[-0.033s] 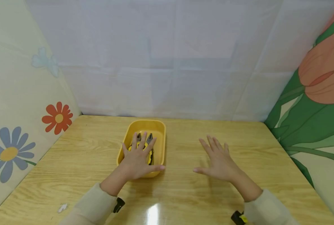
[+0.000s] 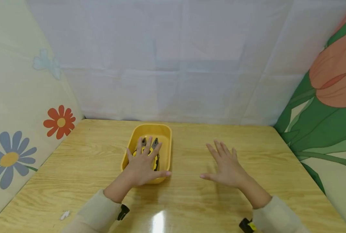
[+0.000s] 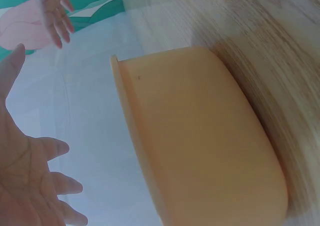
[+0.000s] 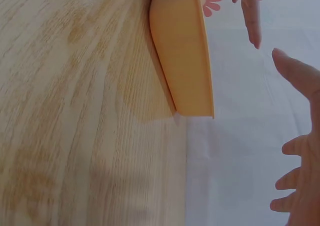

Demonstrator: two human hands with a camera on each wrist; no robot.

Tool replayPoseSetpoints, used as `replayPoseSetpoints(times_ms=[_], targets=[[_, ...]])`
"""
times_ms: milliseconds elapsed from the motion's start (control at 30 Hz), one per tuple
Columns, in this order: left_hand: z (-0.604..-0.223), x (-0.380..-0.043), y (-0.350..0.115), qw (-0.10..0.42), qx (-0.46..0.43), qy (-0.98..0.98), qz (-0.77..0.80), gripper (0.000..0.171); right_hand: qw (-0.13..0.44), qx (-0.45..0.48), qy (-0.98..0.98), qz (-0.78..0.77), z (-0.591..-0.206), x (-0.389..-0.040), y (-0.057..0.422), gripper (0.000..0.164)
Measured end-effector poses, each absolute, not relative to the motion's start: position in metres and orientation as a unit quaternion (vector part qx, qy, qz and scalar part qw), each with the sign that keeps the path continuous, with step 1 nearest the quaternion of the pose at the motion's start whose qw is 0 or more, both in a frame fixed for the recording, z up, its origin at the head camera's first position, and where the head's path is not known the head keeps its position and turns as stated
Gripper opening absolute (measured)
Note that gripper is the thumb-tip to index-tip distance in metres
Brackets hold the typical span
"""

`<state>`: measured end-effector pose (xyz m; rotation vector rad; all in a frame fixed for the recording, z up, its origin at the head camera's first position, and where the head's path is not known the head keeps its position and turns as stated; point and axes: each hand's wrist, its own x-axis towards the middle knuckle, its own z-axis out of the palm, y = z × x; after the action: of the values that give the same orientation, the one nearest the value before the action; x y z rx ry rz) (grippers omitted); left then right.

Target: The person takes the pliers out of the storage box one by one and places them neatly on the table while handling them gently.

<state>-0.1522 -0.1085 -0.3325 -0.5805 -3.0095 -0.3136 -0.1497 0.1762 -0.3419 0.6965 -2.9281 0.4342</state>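
A yellow plastic bin (image 2: 165, 152) sits on the table left of centre. Inside it lie pliers, with one dark metal head (image 2: 155, 143) and a second dark tip (image 2: 144, 141) showing, plus yellow and black parts; my left hand hides much of them. That left hand (image 2: 142, 168) hovers over the bin's near half, palm down and fingers spread, holding nothing. In the left wrist view its fingers are apart from the bin's wall (image 3: 200, 136). My right hand (image 2: 228, 166) is held above the table to the bin's right, fingers spread and holding nothing.
The wood-grain table (image 2: 190, 200) ends at a pale hanging cloth (image 2: 208, 81) behind. Flower-printed panels stand on the left (image 2: 21, 97) and right (image 2: 330, 129). A small white scrap (image 2: 65, 215) lies at the front left. Dark devices are at both wrists.
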Motion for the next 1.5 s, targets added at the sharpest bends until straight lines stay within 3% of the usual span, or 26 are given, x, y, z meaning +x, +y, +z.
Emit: replayPoseSetpoints(times_ms=[600,1067,1500], targets=[[-0.334,-0.149,-0.11,0.033,-0.189,-0.976,-0.101,0.099,0.045,0.22,-0.964,0.14,-0.344,-0.146,0.174,0.097],[-0.338,-0.148,-0.118,0.036,-0.176,-0.978,-0.105,0.099,0.079,0.248,-0.954,0.147,-0.348,-0.148,0.164,0.094],[-0.347,-0.147,-0.13,0.024,-0.145,-0.982,-0.123,0.097,0.064,0.25,-0.953,0.16,-0.353,-0.149,0.151,0.094]])
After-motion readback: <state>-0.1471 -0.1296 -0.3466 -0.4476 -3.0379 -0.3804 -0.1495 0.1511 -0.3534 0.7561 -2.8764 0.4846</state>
